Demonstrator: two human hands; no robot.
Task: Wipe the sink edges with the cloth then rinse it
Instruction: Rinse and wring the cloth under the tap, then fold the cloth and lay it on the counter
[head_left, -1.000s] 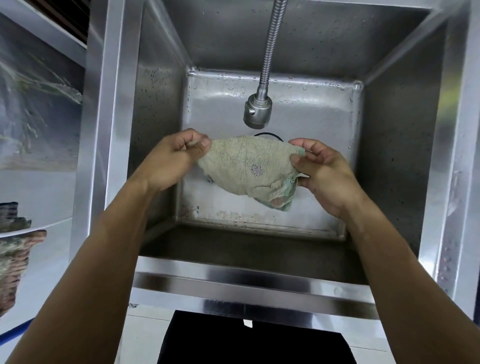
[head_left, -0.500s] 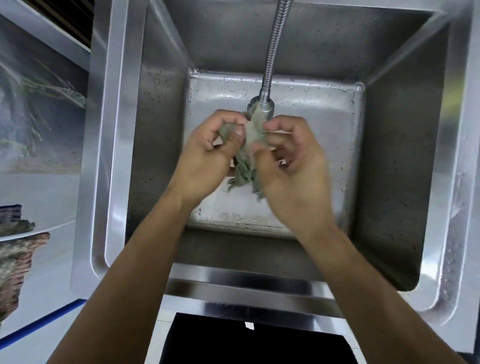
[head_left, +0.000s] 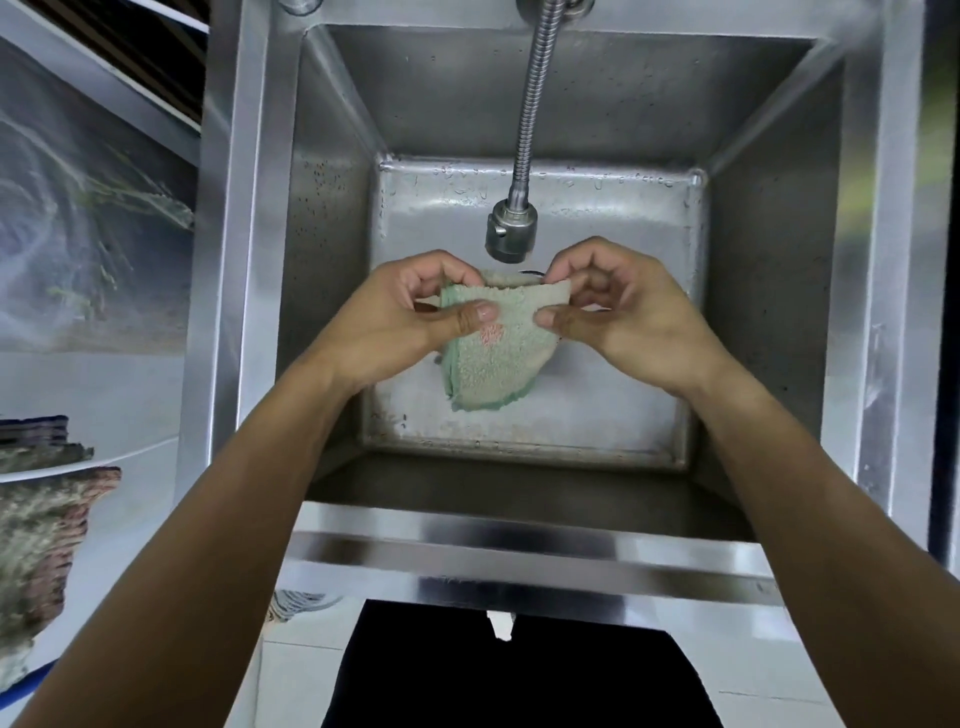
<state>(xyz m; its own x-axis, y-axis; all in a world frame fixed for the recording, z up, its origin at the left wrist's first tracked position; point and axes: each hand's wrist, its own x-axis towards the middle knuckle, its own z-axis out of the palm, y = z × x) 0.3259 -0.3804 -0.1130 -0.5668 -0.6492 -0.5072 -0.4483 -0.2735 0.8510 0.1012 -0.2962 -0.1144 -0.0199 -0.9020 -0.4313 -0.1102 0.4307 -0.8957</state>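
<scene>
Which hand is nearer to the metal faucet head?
Right. The right hand sits just beside and below the metal faucet head; the left hand is farther off, lower left.

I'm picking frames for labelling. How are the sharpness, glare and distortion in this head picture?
Head view: the pale green terry cloth and both hands, left and right, are sharp; glare streaks the stainless steel sink's front rim; wide-angle bending slants the sink's sides; the left border is smeared.

Both hands (head_left: 395, 317) (head_left: 628, 312) pinch cloth (head_left: 496, 348) under faucet (head_left: 511, 231), over sink (head_left: 779, 291).
</scene>
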